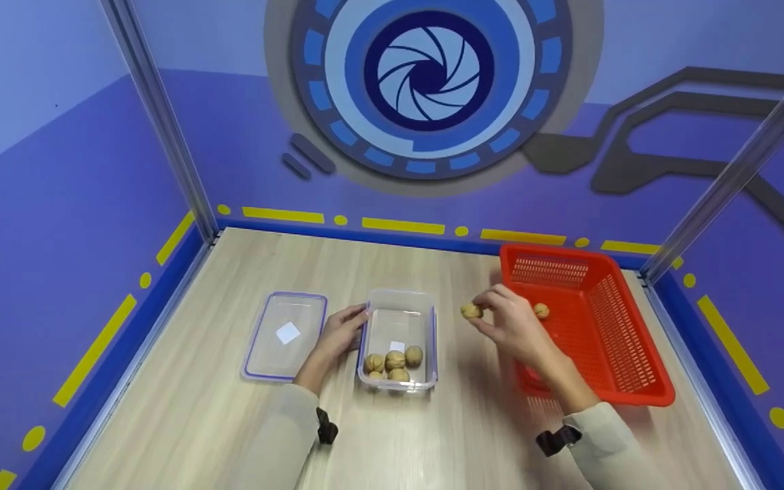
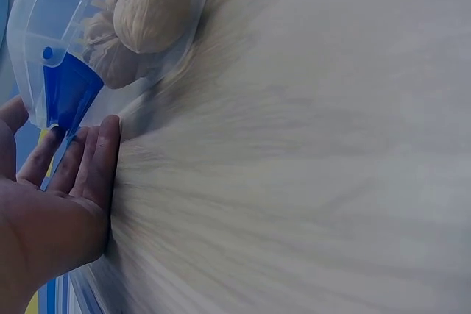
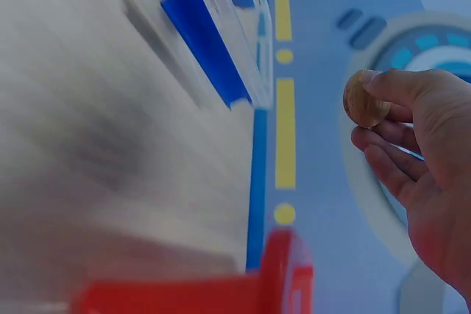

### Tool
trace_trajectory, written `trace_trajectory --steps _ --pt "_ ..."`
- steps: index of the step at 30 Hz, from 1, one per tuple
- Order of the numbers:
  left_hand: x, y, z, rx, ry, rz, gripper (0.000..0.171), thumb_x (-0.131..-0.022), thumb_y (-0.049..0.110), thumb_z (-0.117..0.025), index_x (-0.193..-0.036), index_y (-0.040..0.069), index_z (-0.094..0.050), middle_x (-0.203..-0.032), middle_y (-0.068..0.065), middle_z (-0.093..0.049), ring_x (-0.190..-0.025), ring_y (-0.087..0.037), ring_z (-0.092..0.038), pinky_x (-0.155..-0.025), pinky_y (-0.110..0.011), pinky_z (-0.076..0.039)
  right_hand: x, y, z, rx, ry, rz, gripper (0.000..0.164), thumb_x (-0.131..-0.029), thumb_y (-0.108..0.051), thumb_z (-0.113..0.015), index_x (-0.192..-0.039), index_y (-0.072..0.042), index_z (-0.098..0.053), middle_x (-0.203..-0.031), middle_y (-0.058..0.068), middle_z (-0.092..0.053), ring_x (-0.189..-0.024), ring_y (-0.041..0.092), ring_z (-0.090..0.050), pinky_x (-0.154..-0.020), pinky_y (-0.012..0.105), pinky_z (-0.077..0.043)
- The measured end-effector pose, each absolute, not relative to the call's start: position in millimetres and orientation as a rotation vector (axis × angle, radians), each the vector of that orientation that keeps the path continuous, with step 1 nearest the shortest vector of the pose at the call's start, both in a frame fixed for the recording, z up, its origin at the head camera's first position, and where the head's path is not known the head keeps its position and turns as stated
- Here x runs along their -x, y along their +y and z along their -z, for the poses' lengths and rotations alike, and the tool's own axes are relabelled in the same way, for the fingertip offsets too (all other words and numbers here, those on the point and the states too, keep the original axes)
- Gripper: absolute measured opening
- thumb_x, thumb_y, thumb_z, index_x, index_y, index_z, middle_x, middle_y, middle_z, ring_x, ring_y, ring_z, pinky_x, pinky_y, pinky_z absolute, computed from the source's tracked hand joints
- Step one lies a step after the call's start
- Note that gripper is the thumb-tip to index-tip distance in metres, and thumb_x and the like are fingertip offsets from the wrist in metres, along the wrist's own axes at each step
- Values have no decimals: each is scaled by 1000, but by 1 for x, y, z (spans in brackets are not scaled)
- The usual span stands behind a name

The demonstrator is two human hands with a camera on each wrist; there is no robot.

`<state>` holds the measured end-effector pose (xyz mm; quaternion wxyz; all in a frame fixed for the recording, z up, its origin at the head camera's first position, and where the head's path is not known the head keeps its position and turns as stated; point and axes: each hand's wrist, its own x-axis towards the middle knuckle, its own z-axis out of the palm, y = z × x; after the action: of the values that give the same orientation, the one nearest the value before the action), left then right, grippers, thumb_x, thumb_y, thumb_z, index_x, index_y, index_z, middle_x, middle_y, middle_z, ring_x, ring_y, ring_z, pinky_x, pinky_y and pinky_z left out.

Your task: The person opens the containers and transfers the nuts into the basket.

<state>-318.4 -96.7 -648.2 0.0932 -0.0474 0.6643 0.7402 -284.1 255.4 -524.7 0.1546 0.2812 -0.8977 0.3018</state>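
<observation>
My right hand [image 1: 516, 325] pinches a walnut [image 1: 471, 311] between thumb and fingers, above the table between the clear box and the red basket. In the right wrist view the same walnut [image 3: 366, 99] sits at the fingertips. My left hand [image 1: 339, 335] rests against the left side of the clear plastic box [image 1: 402, 299]. In the left wrist view its fingers [image 2: 99, 159] lie fairly straight by the box's blue side flap [image 2: 70, 90]. Several walnuts [image 1: 395, 360] are gathered at the near end of the box, which has no lid on.
A red plastic basket [image 1: 586, 396] stands at the right with a walnut [image 1: 541, 311] inside. Left of the box lies its clear lid [image 1: 288, 361] with a blue-purple seal. Printed blue panels [image 1: 405, 190] and metal posts [image 1: 160, 109] enclose the wooden table [image 1: 392, 442].
</observation>
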Motion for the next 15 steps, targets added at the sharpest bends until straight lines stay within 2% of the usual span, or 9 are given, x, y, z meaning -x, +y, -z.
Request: trace_trajectory --steps 4,7,11,15 --pt "318 -95 649 136 1992 -2191 51 -106 26 -67 -150 0 -57 -138 -24 -65 -114 -36 -71 -82 -31 -62 287 279 523 -690 -2549 -959 27 -86 -9 -90 -109 -8 -76 -107 1 -70 -96 18 -70 -86 37 -62" --pt "318 -96 649 124 1994 -2194 50 -107 24 -66 -149 -1 -57 -139 -24 -65 -117 -37 -70 -86 -34 -62 289 295 522 -590 -2529 -1028 28 -86 -7 -90 -110 -7 -76 -107 2 -70 -97 19 -71 -85 27 -60" --pt "317 -97 647 132 1932 -2219 50 -108 22 -64 -151 -1 -54 -140 -28 -63 -116 -40 -71 -90 -42 -62 292 314 523 -474 -2521 -1052 29 -87 -10 -89 -112 -5 -76 -108 5 -71 -97 23 -71 -82 12 -52" --pt "316 -97 647 119 1920 -2224 51 -108 21 -63 -152 -2 -52 -142 -29 -61 -116 -40 -71 -89 -41 -63 293 331 527 -402 -2510 -1043 29 -88 -10 -88 -112 -2 -75 -108 10 -71 -97 27 -72 -81 5 -47"
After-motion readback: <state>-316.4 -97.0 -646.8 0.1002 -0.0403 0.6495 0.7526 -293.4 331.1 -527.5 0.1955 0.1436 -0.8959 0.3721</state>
